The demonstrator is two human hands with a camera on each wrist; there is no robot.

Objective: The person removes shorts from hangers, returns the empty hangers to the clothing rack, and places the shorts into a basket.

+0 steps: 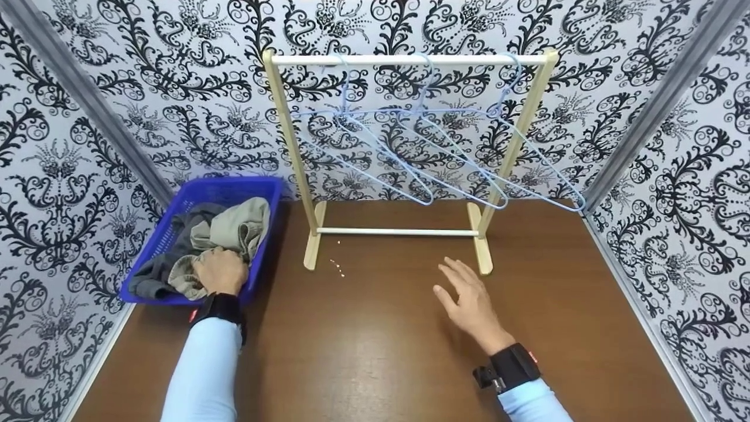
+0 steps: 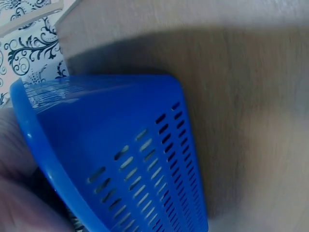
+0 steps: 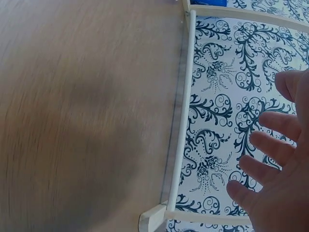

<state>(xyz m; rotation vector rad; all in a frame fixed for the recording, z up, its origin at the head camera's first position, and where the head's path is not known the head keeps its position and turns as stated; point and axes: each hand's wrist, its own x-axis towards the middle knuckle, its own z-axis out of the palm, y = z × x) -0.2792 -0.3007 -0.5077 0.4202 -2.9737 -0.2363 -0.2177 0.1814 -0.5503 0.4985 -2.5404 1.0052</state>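
My left hand (image 1: 221, 269) is down inside the blue plastic basket (image 1: 272, 234), its fingers curled into a beige garment (image 1: 239, 225). Dark grey clothing (image 1: 153, 275) lies bunched beside and under the beige cloth. In the left wrist view, part of that hand (image 2: 19, 193) shows behind the basket's rim, and its fingertips are hidden. Over the table, in front of the rack's right foot, my right hand (image 1: 469, 302) is held with fingers spread and nothing in it. The right wrist view shows the same bare fingers (image 3: 270, 145).
A wooden clothes rack (image 1: 510, 152) with white bars stands at the back of the brown table (image 1: 363, 328). Three light blue hangers (image 1: 422, 117) hang from its top bar (image 1: 375, 60). Patterned panels (image 1: 691, 176) enclose the table at the back and sides.
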